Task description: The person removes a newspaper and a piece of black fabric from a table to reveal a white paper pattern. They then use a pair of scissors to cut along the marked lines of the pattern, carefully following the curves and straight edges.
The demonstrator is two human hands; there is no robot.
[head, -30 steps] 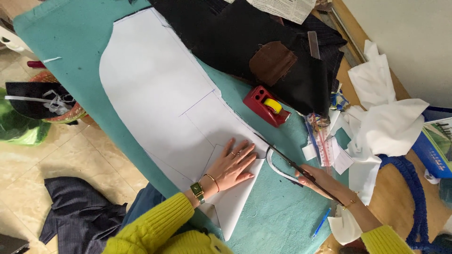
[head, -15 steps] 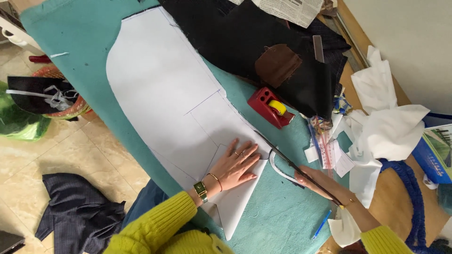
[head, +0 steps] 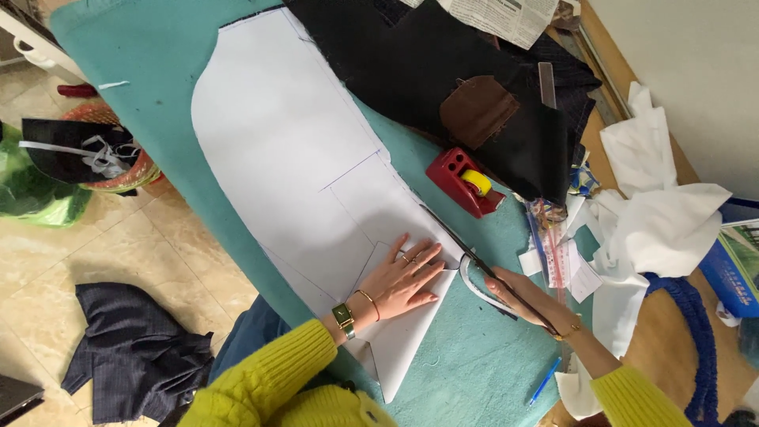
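Head view: left hand flat, fingers spread wide, pressing white paper pattern onto teal fabric near pattern's lower edge. Right hand wrapped around scissors, blades lying along pattern's right edge, just beside left fingertips. Cut paper strip curling beside right hand. Red tape dispenser above scissors, near dark fabric. Blue pen below right wrist.
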